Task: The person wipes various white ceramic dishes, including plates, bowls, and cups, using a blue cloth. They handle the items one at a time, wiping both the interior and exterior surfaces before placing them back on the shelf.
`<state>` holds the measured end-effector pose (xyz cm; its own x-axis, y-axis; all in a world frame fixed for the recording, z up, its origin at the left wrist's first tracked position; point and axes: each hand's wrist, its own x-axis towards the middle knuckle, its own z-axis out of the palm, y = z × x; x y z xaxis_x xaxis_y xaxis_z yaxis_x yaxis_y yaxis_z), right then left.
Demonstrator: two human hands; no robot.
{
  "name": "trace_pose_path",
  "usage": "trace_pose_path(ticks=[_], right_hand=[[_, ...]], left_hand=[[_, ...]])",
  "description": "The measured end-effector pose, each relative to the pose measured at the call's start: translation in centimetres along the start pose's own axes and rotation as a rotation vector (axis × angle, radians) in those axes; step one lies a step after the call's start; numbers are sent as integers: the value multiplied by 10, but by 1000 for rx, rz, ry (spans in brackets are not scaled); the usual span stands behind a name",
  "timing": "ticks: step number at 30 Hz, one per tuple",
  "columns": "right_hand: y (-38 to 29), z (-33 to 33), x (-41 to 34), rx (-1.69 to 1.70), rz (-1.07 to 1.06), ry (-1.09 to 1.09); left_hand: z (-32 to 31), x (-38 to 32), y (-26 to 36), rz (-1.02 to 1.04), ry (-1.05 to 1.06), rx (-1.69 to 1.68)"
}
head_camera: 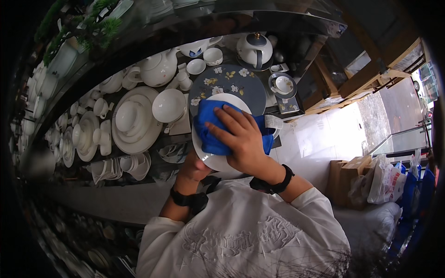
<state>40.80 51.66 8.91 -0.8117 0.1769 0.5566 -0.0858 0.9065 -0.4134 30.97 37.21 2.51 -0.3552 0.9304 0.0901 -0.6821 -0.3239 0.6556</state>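
Observation:
My left hand (196,168) grips the lower left edge of a white plate (219,164), its fingers partly hidden beneath it. Spread over a blue cloth (212,120), my right hand (242,140) presses it against the plate's face. One end of the cloth hangs past the plate's right side and bears a white tag (273,122). The plate is held up in front of a large dark grey round plate (227,80) with a flower pattern, covering its lower part. To the left stands a white bowl (169,105).
A grey-and-white teapot (257,52) and a white teapot (158,67) stand at the back. Stacked plates and bowls (130,118) fill the left. A dark shelf edge (243,21) overhangs the display. Cardboard boxes (351,173) and plastic bags (386,180) stand at right.

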Motion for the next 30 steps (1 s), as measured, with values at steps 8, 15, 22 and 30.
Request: trace_pose_path(ticks=[8,15,22,30], right_hand=[[15,-3,-37,80,-225,-81],[63,31,-65,565,185,394],[44,-15,-33,1403,1012,586],[32,-35,-37,1384,891,398]], left_hand=[[5,7,4,-32,397,-98],[10,10,-14,152,210,-74],[36,17,20,87,-276,1038],[37,17,37,254,-411,1647]])
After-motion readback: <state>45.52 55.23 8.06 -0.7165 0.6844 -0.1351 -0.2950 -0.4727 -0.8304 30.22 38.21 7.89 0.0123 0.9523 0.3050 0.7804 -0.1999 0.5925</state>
